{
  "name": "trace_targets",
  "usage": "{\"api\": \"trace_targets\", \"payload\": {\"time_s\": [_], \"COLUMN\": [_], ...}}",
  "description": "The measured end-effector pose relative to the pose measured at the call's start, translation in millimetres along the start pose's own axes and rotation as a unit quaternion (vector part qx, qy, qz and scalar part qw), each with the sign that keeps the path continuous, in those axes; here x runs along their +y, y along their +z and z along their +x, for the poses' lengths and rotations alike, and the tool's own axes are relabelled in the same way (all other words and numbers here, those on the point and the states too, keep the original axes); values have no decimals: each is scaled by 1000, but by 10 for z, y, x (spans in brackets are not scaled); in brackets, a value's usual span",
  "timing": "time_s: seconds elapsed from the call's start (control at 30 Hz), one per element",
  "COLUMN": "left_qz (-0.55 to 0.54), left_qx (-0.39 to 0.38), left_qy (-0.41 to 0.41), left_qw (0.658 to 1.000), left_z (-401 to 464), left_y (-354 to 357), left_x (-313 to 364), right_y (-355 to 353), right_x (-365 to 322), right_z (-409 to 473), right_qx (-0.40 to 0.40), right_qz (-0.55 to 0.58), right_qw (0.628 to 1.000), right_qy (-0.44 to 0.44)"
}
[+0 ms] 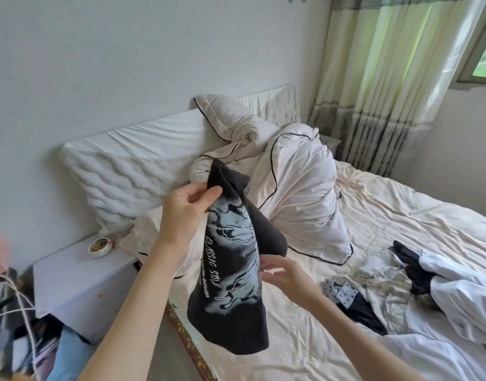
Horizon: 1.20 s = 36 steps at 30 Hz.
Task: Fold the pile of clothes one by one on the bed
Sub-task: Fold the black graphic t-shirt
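A black T-shirt (230, 270) with a pale blue print and white lettering hangs in the air over the near left edge of the bed (387, 224). My left hand (185, 213) pinches its upper part between thumb and fingers. My right hand (283, 273) reaches in from the right, fingers spread and relaxed, touching the shirt's right edge at mid height. A pile of clothes (418, 287) lies on the bed at the right: white garments, dark pieces, a grey dotted item (339, 291).
A bunched cream duvet (302, 193) and pillows (126, 174) fill the head of the bed. A white nightstand (79, 284) with a small bowl (99, 246) stands at the left, clutter on the floor below it. Curtains (387, 78) hang at the back right.
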<state>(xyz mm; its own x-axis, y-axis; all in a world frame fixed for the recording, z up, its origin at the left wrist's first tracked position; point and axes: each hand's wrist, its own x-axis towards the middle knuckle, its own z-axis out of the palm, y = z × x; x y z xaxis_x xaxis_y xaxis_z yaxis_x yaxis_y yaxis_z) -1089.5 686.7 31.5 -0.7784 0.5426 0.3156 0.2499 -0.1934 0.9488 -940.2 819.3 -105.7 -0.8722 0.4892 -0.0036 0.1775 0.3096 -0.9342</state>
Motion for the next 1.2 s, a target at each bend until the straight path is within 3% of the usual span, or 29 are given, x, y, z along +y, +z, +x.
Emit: {"api": "trace_targets", "payload": {"time_s": [0.17,0.37,0.5,0.6,0.67,0.77,0.83,1.0,1.1,1.2], "left_qz": [-39,-77,-41,38,148,397,467,334,263,267], "left_qx": [1,24,51,97,93,0,-34,-261,-223,-160], "left_qy": [-27,-42,-41,-70,-115,-138,-103,-79,-54,14], "left_qw": [999,996,997,992,978,907,877,902,937,950], "left_z": [-120,-155,-164,-186,-215,-311,-393,-635,-752,-784], "left_y": [-92,-215,-368,-579,-722,-841,-765,-130,164,253], "left_x": [-82,-162,-290,-445,-565,-648,-620,-709,-873,-932], "right_y": [186,316,371,259,175,48,-29,-16,-53,-181], "right_x": [80,62,82,62,6,-135,-226,-403,-428,-369], "right_z": [78,129,105,34,12,-16,-42,-94,-145,-230], "right_qx": [49,48,98,122,139,146,130,105,115,108], "right_qz": [7,-19,-57,-61,-68,-101,-130,-154,-119,-103], "right_qw": [999,996,992,990,987,978,971,957,961,969], "right_qy": [-5,-69,-50,-42,-49,-107,-153,-223,-222,-197]}}
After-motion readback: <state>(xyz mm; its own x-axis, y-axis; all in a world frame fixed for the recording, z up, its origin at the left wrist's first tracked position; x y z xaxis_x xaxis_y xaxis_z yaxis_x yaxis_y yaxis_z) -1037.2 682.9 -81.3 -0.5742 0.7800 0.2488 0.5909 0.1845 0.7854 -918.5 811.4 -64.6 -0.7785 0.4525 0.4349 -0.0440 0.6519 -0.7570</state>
